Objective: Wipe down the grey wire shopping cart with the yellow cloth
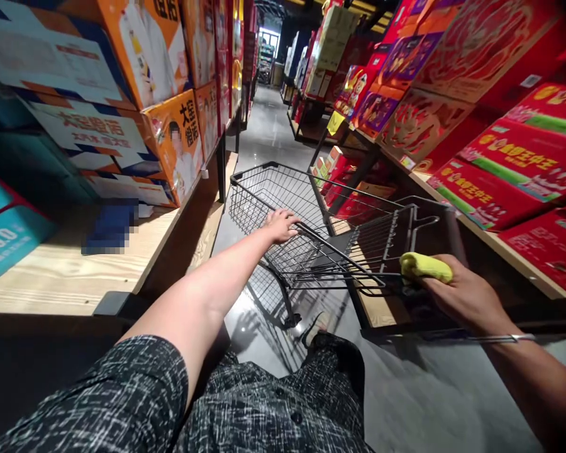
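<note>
A black wire shopping cart [339,254] stands turned slantwise in front of me, and no goods show in its basket. On its near top rail lies my left hand [282,225], fingers bent over the bar. My right hand [474,290] is closed around a folded yellow cloth [427,267] at the cart's handle end. The cloth seems to lie against the handle bar, most of which is hidden behind hand and cloth.
Orange boxes [177,145] are stacked on the left wooden shelf [61,283], near a pixelated blue item [110,226]. Red gift boxes [504,167] fill the right shelf. A grey floor aisle [266,119] runs ahead between shelves. My foot [318,327] is below the cart.
</note>
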Demonstrator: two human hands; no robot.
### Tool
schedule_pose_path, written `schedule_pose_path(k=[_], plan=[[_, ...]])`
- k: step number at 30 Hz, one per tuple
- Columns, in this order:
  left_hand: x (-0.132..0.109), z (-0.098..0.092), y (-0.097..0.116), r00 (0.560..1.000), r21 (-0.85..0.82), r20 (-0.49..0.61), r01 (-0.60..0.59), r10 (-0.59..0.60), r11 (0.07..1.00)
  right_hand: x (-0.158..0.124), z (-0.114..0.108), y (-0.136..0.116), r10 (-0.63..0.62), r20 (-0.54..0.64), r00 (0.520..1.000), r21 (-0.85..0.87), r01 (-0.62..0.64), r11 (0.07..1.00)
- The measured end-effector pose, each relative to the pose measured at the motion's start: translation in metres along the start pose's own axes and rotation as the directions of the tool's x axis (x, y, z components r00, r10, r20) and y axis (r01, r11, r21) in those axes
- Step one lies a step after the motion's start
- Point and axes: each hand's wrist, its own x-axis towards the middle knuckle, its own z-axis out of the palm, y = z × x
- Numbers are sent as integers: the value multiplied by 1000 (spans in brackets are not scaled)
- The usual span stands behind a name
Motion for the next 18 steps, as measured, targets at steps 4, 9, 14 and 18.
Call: schedule_pose_path(k=[4,9,14,18], plan=[[-6,-8,12,996,47,74,51,-54,998,-19,-4,-31,90,53,995,71,-94,993],[-11,-14,24,989,68,114,81,-89,994,-38,-8,-66,54,36,998,140,-58,988],[-30,-7,59,969,-4,120,-217,215,976,-41,-6,-91,-36,42,998,268,23,963],[-43,2,83,890,-141,74,-438,450,888,-33,6,-118,-159,-11,987,401,150,904]])
